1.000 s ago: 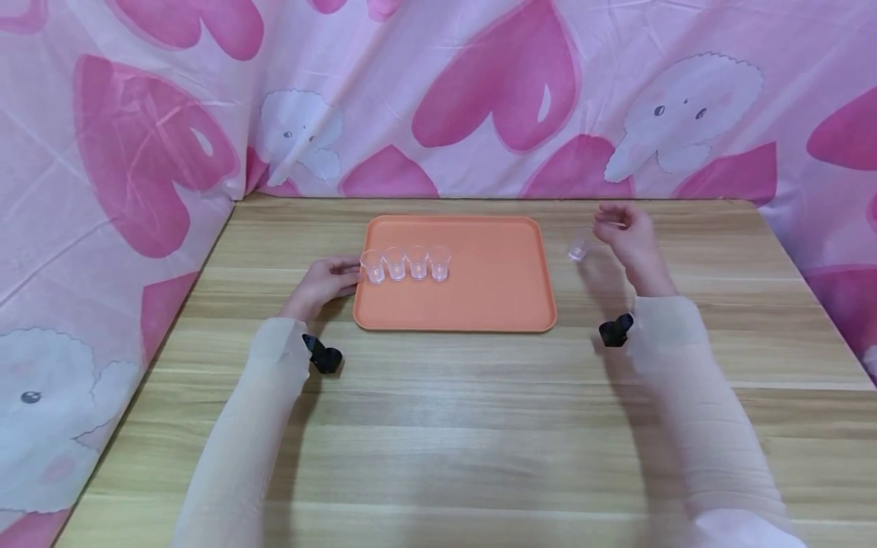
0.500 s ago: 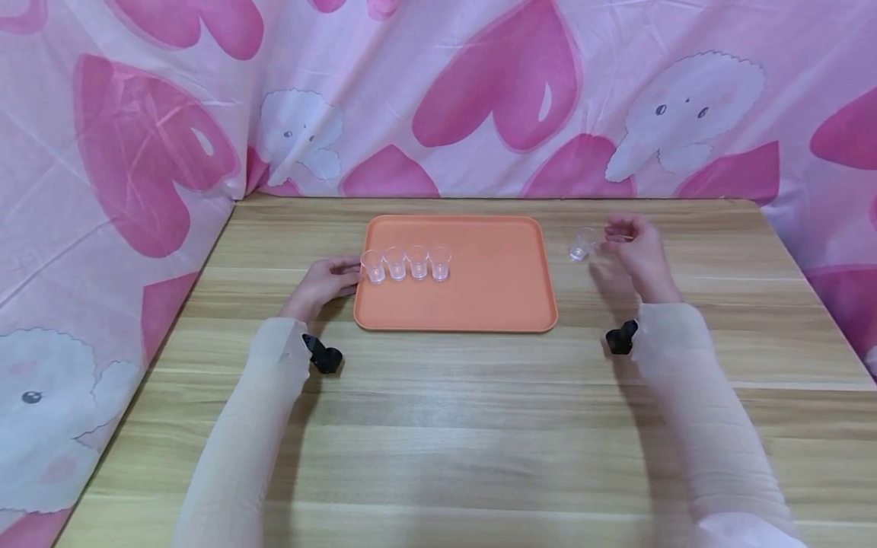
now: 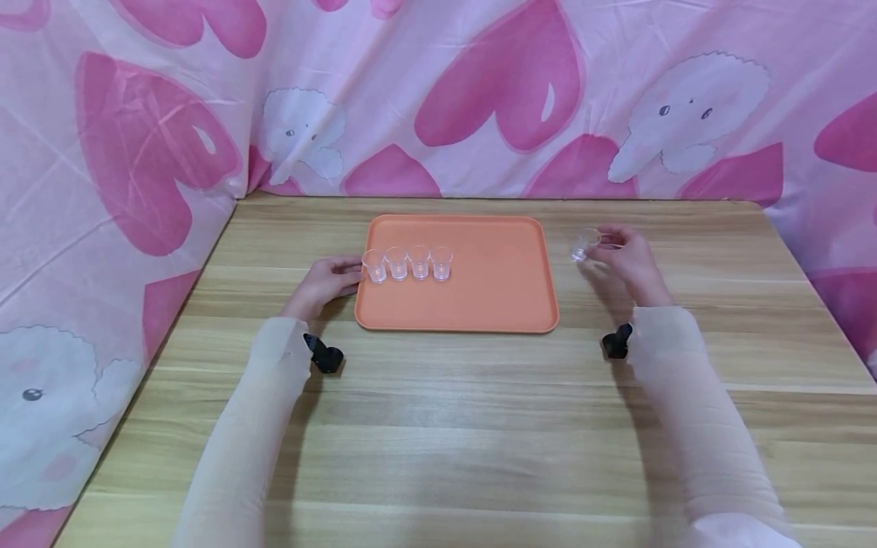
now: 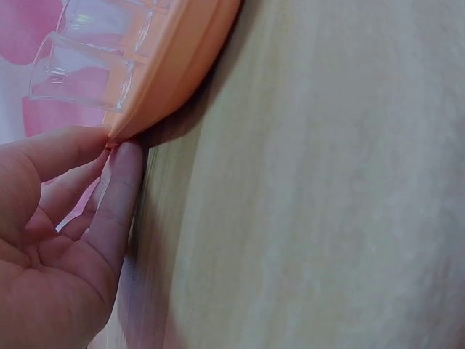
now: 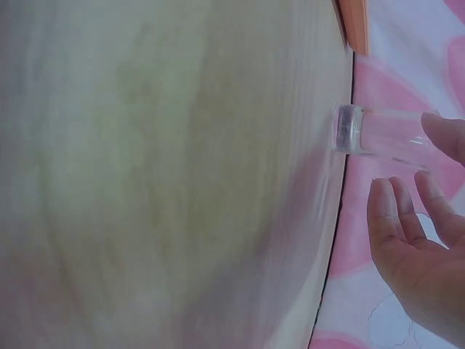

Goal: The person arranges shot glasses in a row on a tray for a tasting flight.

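Note:
Several small clear cups stand upright in a row on the left half of an orange tray. My left hand pinches the tray's left edge, thumb above and fingertips underneath, as the left wrist view shows. Right of the tray, one more clear cup stands upright on the table. My right hand is beside it, with the thumb and forefinger right at its rim on either side. The other fingers are held loosely away from this cup.
The wooden table runs back to a pink curtain with hearts and cartoon animals. The same curtain closes off the left side. Small black cameras hang at the left wrist and right wrist.
My right hand drew back to the right from the single cup, then came back to its rim. The left hand, the tray and the row of cups stay put.

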### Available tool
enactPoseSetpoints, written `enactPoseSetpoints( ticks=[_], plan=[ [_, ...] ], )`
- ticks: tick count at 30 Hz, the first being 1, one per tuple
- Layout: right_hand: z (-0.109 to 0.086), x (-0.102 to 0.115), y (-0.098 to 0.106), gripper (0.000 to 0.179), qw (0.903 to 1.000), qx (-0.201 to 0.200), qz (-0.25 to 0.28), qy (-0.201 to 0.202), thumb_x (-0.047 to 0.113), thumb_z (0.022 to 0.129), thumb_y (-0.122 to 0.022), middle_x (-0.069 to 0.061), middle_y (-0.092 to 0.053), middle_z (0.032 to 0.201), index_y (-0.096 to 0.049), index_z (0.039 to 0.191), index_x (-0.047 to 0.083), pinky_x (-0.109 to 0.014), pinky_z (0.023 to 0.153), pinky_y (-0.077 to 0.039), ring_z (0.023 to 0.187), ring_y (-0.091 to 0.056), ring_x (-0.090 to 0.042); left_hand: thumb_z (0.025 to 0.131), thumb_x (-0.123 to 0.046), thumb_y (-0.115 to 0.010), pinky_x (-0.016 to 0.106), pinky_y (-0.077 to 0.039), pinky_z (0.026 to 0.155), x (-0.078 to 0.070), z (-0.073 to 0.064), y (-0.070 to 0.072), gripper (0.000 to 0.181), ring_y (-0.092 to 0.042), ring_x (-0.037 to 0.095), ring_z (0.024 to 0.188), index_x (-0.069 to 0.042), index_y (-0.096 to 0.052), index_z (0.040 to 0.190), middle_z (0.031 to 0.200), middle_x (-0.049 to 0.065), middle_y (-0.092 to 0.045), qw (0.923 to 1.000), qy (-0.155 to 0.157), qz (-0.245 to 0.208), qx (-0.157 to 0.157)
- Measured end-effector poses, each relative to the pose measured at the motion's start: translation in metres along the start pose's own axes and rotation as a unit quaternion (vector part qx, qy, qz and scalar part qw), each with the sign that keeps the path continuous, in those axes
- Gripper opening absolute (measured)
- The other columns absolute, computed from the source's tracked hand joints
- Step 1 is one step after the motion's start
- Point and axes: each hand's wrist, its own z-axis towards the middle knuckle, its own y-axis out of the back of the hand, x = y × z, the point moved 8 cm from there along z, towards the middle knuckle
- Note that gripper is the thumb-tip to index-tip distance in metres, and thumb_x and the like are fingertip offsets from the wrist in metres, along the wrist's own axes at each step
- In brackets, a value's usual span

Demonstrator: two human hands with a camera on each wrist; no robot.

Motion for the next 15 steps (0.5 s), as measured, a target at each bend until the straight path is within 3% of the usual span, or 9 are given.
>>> enactPoseSetpoints(
  ticks=[6,15],
  plan=[
    [0.0015,0.0010,-0.0027,0.060,1.0000,-0.001,-0.006,0.006,0.019,0.093,-0.061,0.009,-0.049,0.105,-0.035,0.143,-0.002,-0.004,0.077,-0.048,0.090,-0.046,0.004,0.099,-0.009,-0.049,0.036,-0.045,0.110,0.0005,0.0002,0.0008,0.049,-0.047,0.031,0.132,0.001,-0.036,0.145,0.147,0.020,-0.042,1.0000,0.002,-0.002,-0.001],
    [0.0018,-0.0007,-0.0059,0.062,0.9998,0.000,0.008,-0.016,0.024,0.094,-0.060,0.010,-0.048,0.105,-0.033,0.144,-0.001,-0.007,0.082,-0.051,0.091,-0.047,0.003,0.100,-0.009,-0.048,0.037,-0.045,0.110,0.0019,0.0007,0.0019,0.048,-0.048,0.030,0.131,-0.001,-0.037,0.145,0.147,0.019,-0.043,1.0000,0.006,0.004,-0.002]
  ],
)
